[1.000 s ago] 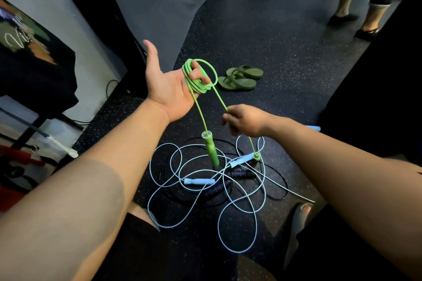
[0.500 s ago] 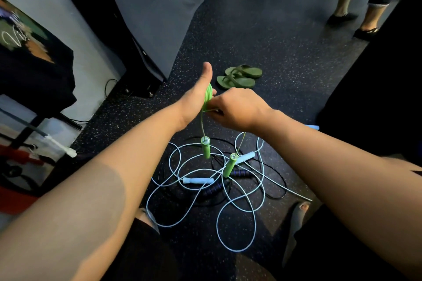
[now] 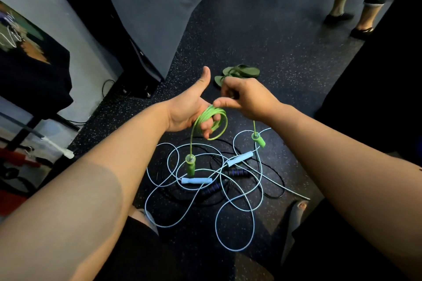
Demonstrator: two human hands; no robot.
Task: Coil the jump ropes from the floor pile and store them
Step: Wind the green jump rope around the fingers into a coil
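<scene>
Currently held: thin bright-green plastic jump rope [image 3: 214, 118], mostly wound into a small coil, raised above the floor pile at the centre of the scene.
Grip, left: left hand [image 3: 186, 109] has its thumb raised toward the far side and its fingers curled through the coil, gripping it.
Grip, right: right hand [image 3: 247, 98] sits just right of the coil, thumb tip against forefinger at the coil's top, fingers curled on the rope's free end; the contact itself is hidden under the hand.
Coil axis: flattened oval, long axis running left to right.
Handle one: left green handle [image 3: 190, 166] hangs from the coil on a short length of cord, long axis near upright, cap end up; whether its lower end touches the pile cannot be told.
Handle two: right green handle [image 3: 260, 141] hangs below the right wrist, tilted, lower end toward the right.
Floor pile: pale-blue jump rope [image 3: 235, 250] lies in loose loops on the dark speckled rubber floor [image 3: 274, 57], over a black jump rope with purple-banded grips [image 3: 237, 172].
Surroundings: pair of green flip-flops [image 3: 239, 72] beyond the hands, partly covered by the right hand; another person's lower legs [image 3: 340, 2] far right, cut off by the frame.
Hard to make out: the black cord's course against the dark floor.
</scene>
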